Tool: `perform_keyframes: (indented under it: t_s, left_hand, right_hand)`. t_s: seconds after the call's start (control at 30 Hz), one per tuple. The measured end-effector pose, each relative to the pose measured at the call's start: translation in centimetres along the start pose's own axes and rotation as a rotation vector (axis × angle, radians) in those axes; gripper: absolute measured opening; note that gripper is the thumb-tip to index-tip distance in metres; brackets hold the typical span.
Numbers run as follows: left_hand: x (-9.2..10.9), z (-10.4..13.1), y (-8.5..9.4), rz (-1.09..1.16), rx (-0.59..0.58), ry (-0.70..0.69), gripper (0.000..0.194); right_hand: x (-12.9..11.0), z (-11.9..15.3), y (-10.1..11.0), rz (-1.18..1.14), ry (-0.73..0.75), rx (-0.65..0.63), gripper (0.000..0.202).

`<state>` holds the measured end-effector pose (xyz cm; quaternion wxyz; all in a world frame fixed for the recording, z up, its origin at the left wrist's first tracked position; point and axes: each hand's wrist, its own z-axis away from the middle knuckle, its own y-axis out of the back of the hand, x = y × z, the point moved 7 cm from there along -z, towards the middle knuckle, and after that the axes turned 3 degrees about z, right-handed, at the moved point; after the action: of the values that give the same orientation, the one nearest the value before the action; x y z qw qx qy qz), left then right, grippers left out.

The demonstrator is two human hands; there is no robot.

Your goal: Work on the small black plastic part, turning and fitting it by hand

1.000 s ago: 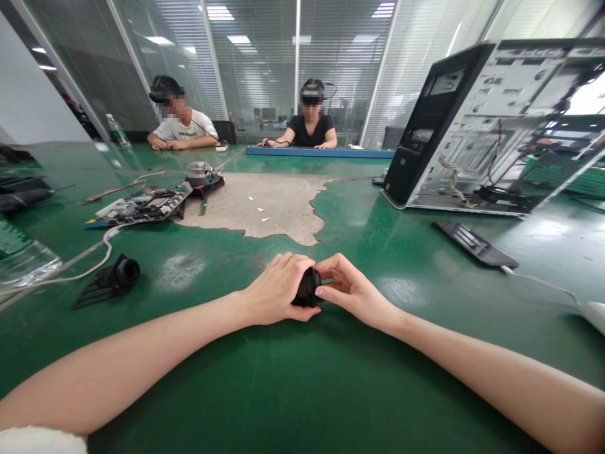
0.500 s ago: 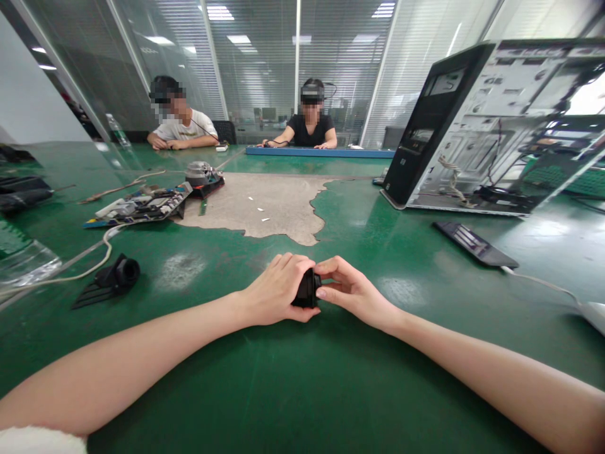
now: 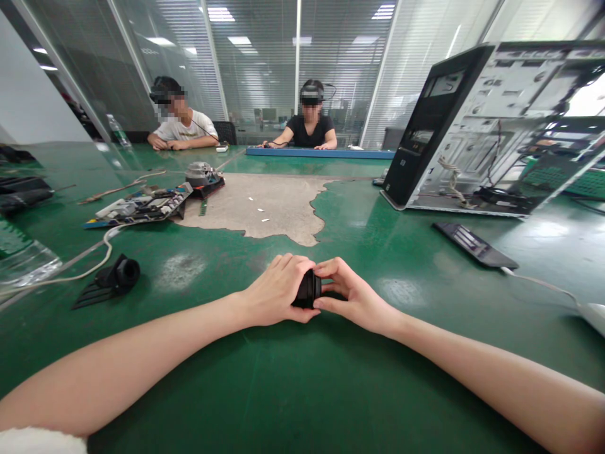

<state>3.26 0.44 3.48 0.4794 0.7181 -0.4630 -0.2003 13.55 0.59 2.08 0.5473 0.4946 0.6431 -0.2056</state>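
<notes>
Between my hands is a small black lens-like cylinder [image 3: 308, 291] with a stepped rim at its right end, lying on its side. My left hand [image 3: 278, 290] wraps round its left part, and the palm hides that end. From the right, the thumb and fingertips of my right hand [image 3: 354, 296] grip the edge of the rim, the thumb low and the index finger on top. Both hands are low over the green table. Left of them lies a black tube-shaped part with flat slats [image 3: 116, 277].
An open computer case [image 3: 454, 139] stands at the right, with a phone [image 3: 475, 244] on a white cable before it. Circuit boards [image 3: 146, 205] sit at the back left, near a clear bottle [image 3: 28, 258]. Two people sit across the green table [image 3: 302, 391].
My right hand's thumb has shifted down along the rim and its fingers have spread a little wider round it. More of the rim shows. My left hand has stayed in place.
</notes>
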Motion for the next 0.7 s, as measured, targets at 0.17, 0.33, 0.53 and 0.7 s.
perform_keyframes:
  t_s: [0.17,0.33,0.53,0.7]
  left_hand:
    - [0.08,-0.07,0.10,0.010,0.012,-0.005,0.060]
    - [0.00,-0.06,0.05,-0.001,0.004,-0.004,0.060]
    - [0.00,-0.03,0.11,0.016,0.011,0.003,0.059]
    - [0.04,-0.02,0.11,0.014,0.015,-0.002,0.060]
  right_hand:
    - [-0.12,-0.17,-0.05,-0.064,-0.002,0.012,0.017]
    - [0.22,-0.08,-0.12,-0.070,-0.093,0.002,0.026]
    - [-0.12,0.01,-0.22,-0.015,-0.025,-0.014,0.030]
    - [-0.23,0.00,-0.19,-0.003,0.010,-0.002,0.021]
